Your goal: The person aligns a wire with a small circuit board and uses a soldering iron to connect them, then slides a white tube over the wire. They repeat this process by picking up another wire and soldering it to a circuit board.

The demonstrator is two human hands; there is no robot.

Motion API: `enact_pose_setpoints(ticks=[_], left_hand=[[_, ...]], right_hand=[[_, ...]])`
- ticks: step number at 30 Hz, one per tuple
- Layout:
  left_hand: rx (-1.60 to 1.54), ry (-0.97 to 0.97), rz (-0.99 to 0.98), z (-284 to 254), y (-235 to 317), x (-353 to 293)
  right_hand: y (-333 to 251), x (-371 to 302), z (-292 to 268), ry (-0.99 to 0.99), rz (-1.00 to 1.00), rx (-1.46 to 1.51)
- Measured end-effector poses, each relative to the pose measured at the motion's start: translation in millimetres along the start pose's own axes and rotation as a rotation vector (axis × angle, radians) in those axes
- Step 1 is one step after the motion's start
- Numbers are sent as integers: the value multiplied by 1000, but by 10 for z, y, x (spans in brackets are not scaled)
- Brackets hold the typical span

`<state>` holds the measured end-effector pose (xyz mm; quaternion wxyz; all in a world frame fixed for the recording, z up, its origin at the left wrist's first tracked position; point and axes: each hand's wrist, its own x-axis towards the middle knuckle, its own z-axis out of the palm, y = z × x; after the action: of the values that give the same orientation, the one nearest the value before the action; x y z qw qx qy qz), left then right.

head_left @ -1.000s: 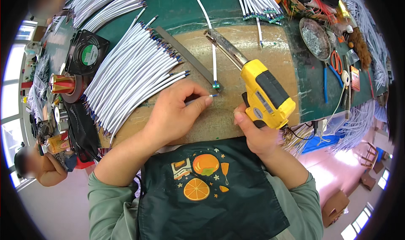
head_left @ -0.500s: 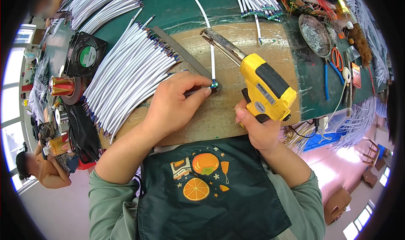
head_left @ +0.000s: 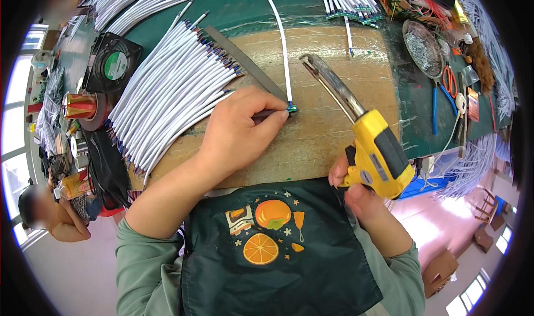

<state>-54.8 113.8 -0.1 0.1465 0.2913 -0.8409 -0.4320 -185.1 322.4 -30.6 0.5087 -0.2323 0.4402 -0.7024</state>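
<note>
1. The left hand (head_left: 239, 126) has thumb and forefinger pinched together on a thin shaded cable (head_left: 263, 114), mostly hidden, with their tips at a small green circuit board (head_left: 292, 110).
2. This board lies on the flat brown work surface (head_left: 328, 135), at the end of one long white cable (head_left: 285, 55).
3. The right hand (head_left: 361, 195) has its fingers curled around a yellow-and-black soldering gun (head_left: 382, 156), which is apart from the board.
</note>
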Motion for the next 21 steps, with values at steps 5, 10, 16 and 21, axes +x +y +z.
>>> enact_pose_setpoints(ticks=[5,10,16,21], left_hand=[[-40,57,-27,40,8,5],[-88,78,-85,78,22,0],[-82,105,-90,111,18,-21],[-52,124,-31,142,-35,-29]], right_hand=[[34,-249,-178,-9,80,-57],[111,-394,-164,132,123,-133],[211,-454,-277,-3,55,36],[230,-445,-285,7,68,92]])
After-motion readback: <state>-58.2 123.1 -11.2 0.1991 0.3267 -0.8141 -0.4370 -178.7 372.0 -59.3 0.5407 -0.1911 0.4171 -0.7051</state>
